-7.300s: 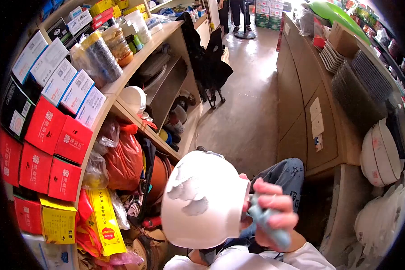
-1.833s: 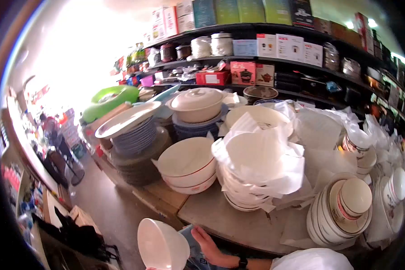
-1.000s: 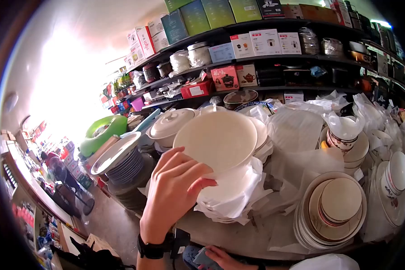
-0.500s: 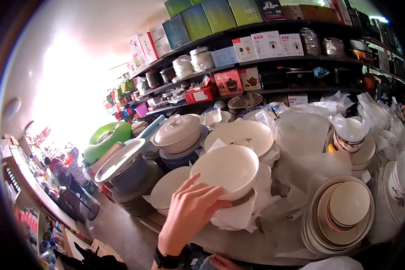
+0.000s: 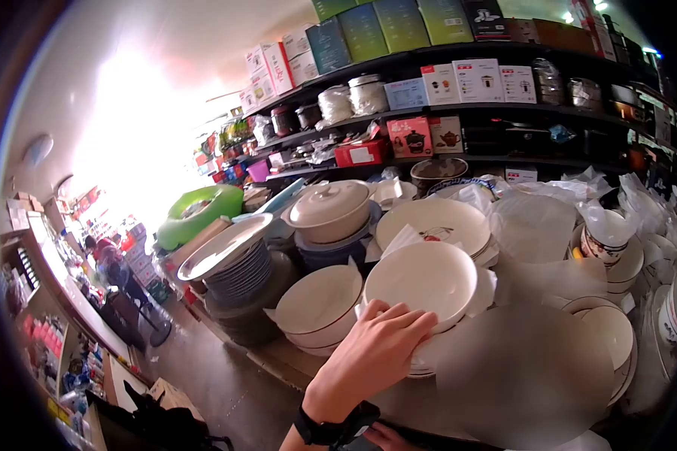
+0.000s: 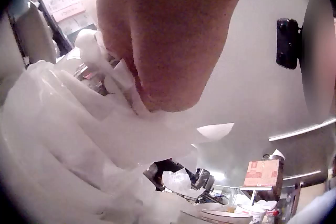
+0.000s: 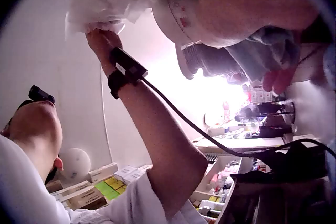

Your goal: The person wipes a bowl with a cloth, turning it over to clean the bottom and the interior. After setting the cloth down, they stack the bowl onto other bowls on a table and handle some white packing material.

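A white bowl (image 5: pixel 421 282) stands on a paper-lined stack of bowls near the table's front. My left hand (image 5: pixel 372 353) lies over its near rim, fingers curled at the edge; white wrapping paper (image 6: pixel 79 124) fills much of the left wrist view beside that hand (image 6: pixel 163 40). Low at the front, my right hand (image 5: pixel 387 437) shows only in part. In the right wrist view, a grey-blue cloth (image 7: pixel 257 56) is held in the right hand (image 7: pixel 252 8), two fingertips showing below it.
Left of the bowl are red-rimmed bowls (image 5: pixel 320 301), a stack of plates (image 5: pixel 237 274) and a lidded pot (image 5: pixel 329 209). Stacked bowls (image 5: pixel 605 334) stand to the right, partly behind a blurred patch. Boxes and pots line the shelves behind.
The view has turned from the aisle to the table. The bowl, earlier in the hands, came over to the paper-lined stack and now stands there. My right hand has moved low.
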{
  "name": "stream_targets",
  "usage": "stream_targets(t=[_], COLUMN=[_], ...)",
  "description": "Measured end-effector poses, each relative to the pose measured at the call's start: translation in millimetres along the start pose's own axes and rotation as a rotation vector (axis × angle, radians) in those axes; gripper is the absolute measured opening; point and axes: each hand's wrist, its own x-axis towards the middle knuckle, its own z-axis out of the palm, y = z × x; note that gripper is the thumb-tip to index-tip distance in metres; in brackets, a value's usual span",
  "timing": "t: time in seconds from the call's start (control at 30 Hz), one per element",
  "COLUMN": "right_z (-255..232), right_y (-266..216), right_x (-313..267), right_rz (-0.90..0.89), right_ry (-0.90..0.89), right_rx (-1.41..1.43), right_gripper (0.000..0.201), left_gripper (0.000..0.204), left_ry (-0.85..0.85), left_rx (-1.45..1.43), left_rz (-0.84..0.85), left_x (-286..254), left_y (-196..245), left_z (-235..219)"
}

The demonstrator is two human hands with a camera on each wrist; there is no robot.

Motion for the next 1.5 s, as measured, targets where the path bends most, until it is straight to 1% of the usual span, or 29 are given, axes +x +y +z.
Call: stream_targets(t=[0.1,0.13,0.17,0.2,0.23,0.27,0.3,0.33,0.37,0.43,0.47,0.5,0.57,0.63,0.7,0.73,0.77,0.8,0.83,0.9,0.93,1.0,1.1,1.17,1.23,1.27,1.3,1.37,1.5], right_z=[2.1,3.3,1.0,-6.0,-10.7,-12.2,-13.1,-12.6,-11.4,-10.3,-10.2,-11.1,-12.9,-17.3,-16.6,-14.9,-12.9,-10.9,-10.8,-9.6,-9.3,-7.8,-10.5,-13.5,-14.9,-14.6,-14.2,-15.3,-16.4], right_y=[-5.1,-4.6,6.2,23.3,25.9,28.4,29.7,26.4,24.5,22.0,20.1,18.9,24.2,43.9,66.3,71.3,74.0,64.7,53.8,49.3,52.7,39.4,20.8,21.1,21.4,21.5,21.4,21.0,24.1], right_x=[-2.8,-2.2,0.3,4.4,8.7,7.0,6.8,6.2,5.3,4.4,4.7,8.0,16.2,39.6,42.3,42.5,42.4,40.2,36.8,34.3,33.8,28.9,20.8,21.7,21.7,21.6,21.7,22.4,22.6], right_rz=[0.022,0.053,0.058,-0.072,-0.209,-0.224,-0.191,-0.155,-0.128,-0.092,-0.080,-0.066,-0.039,0.211,0.202,0.202,0.199,0.204,0.224,0.246,0.239,0.235,0.224,0.208,0.212,0.212,0.212,0.205,0.217], right_ry=[0.032,0.066,0.060,-0.006,-0.080,-0.088,-0.079,-0.069,-0.063,-0.049,-0.049,-0.052,-0.059,-0.199,-0.203,-0.194,-0.186,-0.190,-0.224,-0.261,-0.266,-0.266,-0.241,-0.250,-0.253,-0.257,-0.255,-0.269,-0.256], right_rx=[-0.024,-0.094,-0.101,-0.286,-0.471,-0.495,-0.482,-0.462,-0.446,-0.421,-0.409,-0.390,-0.366,0.321,0.355,0.383,0.409,0.413,0.364,0.314,0.315,0.315,0.256,0.282,0.297,0.315,0.315,0.313,0.298], right_gripper=[0.053,0.053,0.053,0.052,0.052,0.052,0.053,0.053,0.054,0.055,0.055,0.056,0.056,0.034,0.032,0.032,0.032,0.032,0.032,0.032,0.031,0.030,0.030,0.031,0.031,0.031,0.031,0.031,0.032], left_gripper=[0.025,0.028,0.031,0.034,0.034,0.035,0.036,0.036,0.036,0.037,0.035,0.032,0.032,0.033,0.031,0.031,0.029,0.027,0.027,0.021,0.021,0.018,0.019,0.022,0.026,0.026,0.026,0.027,0.028], left_ry=[-0.020,-0.027,-0.033,-0.064,-0.051,-0.036,-0.021,-0.061,-0.059,-0.038,0.045,0.138,0.336,0.382,0.417,0.411,0.331,0.251,0.246,0.190,0.189,0.182,0.188,0.224,0.193,0.187,0.187,0.171,0.232], left_rx=[0.040,0.074,0.112,0.118,0.129,0.118,0.109,0.123,0.126,0.047,0.016,-0.043,-0.039,-0.006,-0.009,-0.009,0.091,0.191,0.191,0.189,0.188,0.074,-0.028,-0.022,0.062,0.030,0.029,0.075,0.174], left_rz=[-0.018,-0.019,-0.018,-0.017,-0.029,-0.015,0.001,-0.006,-0.016,0.003,0.061,0.043,-0.115,-0.261,-0.486,-0.493,-0.499,-0.504,-0.512,-0.419,-0.423,-0.514,-0.519,-0.530,-0.558,-0.623,-0.622,-0.424,-0.410], left_x=[-3.5,-4.5,-5.0,-5.0,-5.6,-6.5,-6.3,-5.6,-8.1,-11.9,-17.0,-23.0,-45.5,-76.4,-100.9,-113.6,-126.2,-134.4,-139.6,-144.6,-146.9,-142.6,-145.3,-144.7,-144.8,-143.8,-146.0,-150.1,-146.7], left_y=[-1.5,1.4,3.2,3.2,2.0,1.1,0.5,0.7,-1.2,-7.2,-15.1,-17.9,-36.7,-68.7,-85.4,-93.6,-102.0,-109.9,-118.5,-128.4,-128.3,-123.0,-136.1,-138.5,-140.1,-140.1,-143.3,-151.4,-142.8], left_z=[4.4,3.5,2.3,1.3,2.7,4.1,4.7,4.3,2.4,3.6,1.9,-3.2,-9.8,-21.4,-23.3,-22.5,-21.0,-19.0,-15.8,-12.5,-12.4,-16.6,-21.7,-28.5,-34.0,-34.9,-33.6,-29.1,-25.8])
